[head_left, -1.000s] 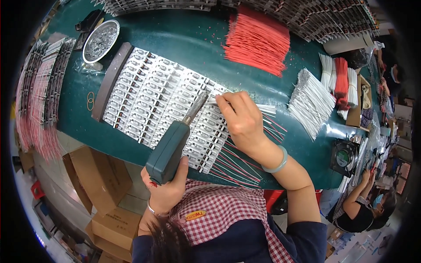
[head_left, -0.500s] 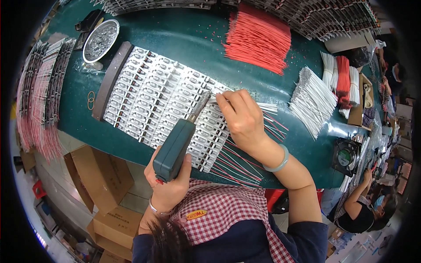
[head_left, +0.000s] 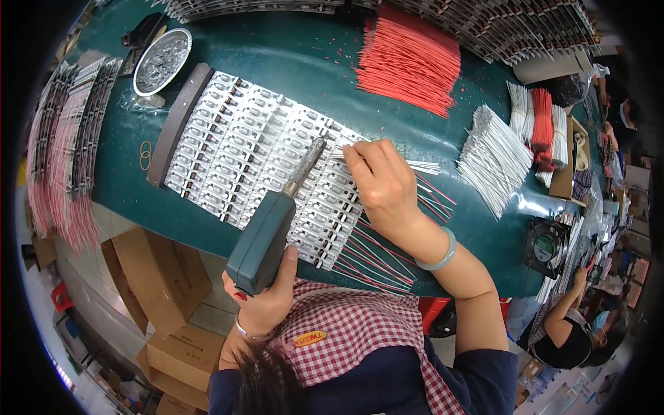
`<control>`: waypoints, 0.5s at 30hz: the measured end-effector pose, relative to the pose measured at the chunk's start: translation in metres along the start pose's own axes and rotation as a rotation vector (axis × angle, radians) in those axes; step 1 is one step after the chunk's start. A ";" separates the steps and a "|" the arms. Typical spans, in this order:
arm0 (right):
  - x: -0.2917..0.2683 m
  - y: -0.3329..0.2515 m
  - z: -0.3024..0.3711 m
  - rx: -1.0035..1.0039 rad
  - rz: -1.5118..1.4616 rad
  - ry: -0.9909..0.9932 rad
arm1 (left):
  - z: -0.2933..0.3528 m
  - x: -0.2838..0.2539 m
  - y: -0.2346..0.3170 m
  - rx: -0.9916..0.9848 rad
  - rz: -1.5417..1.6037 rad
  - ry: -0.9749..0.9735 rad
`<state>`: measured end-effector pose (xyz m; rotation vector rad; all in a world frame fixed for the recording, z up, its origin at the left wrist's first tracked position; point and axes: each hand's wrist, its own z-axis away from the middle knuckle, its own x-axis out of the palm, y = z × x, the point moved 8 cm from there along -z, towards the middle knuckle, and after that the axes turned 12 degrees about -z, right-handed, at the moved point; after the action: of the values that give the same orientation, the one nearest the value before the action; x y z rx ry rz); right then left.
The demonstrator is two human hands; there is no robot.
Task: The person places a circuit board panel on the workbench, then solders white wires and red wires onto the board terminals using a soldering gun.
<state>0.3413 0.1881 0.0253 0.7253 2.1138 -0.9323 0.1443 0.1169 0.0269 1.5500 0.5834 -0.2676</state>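
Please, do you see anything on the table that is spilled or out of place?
Yes, slightly: small red scraps lie scattered on the green table, left of the red wire pile, which looks untidy. The white boards lie in neat rows; any fine damage is too small to tell.

I see on head cam: L hand [head_left: 266, 304] round a green soldering tool [head_left: 261, 242], tip [head_left: 317, 149] over rows of small silvery parts [head_left: 238, 155], just beside R hand [head_left: 391, 190], whose fingers [head_left: 355, 160] pinch thin white wires [head_left: 424, 167]. Dark bar [head_left: 178, 128] along rows' L end. Also on green bench [head_left: 290, 62]: bowl [head_left: 137, 84] w/ grey bits [head_left: 164, 62] far L, red wire pile [head_left: 408, 62] far side, white wire pile [head_left: 494, 162] to R, blk fan [head_left: 545, 245] nr R edge.
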 end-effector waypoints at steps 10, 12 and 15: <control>-0.002 0.000 -0.002 0.024 -0.013 0.014 | -0.004 0.014 -0.001 0.035 0.032 -0.077; -0.002 0.000 -0.001 0.019 -0.006 0.014 | -0.002 0.017 -0.005 0.012 0.051 -0.092; -0.002 0.000 -0.002 0.017 -0.008 0.018 | -0.003 0.016 -0.003 0.008 0.014 -0.108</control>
<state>0.3412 0.1891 0.0276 0.7367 2.1278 -0.9525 0.1558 0.1227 0.0160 1.5366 0.4872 -0.3418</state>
